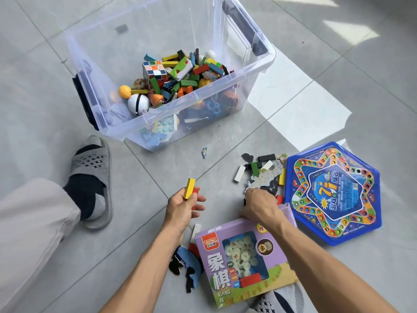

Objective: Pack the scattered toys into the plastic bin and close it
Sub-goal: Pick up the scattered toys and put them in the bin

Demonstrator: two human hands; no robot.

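The clear plastic bin (259, 66) stands open on the floor, part filled with blocks, balls and a colour cube (154, 70). My left hand (182, 207) grips a yellow block (189, 188) and a red block (195, 191) below the bin. My right hand (259, 203) reaches down into a pile of loose blocks and puzzle pieces (264, 175), its fingers curled and hidden among them. Whether they hold a piece I cannot tell. A purple chess box (239, 258) lies under my right forearm. A blue hexagonal game board (334, 193) lies to the right.
My left foot in a grey slipper (94, 177) rests left of the hands. Dark foam puzzle pieces (187, 267) lie left of the chess box. A small puzzle piece (205, 152) lies just below the bin. A red block (250, 281) sits on the chess box.
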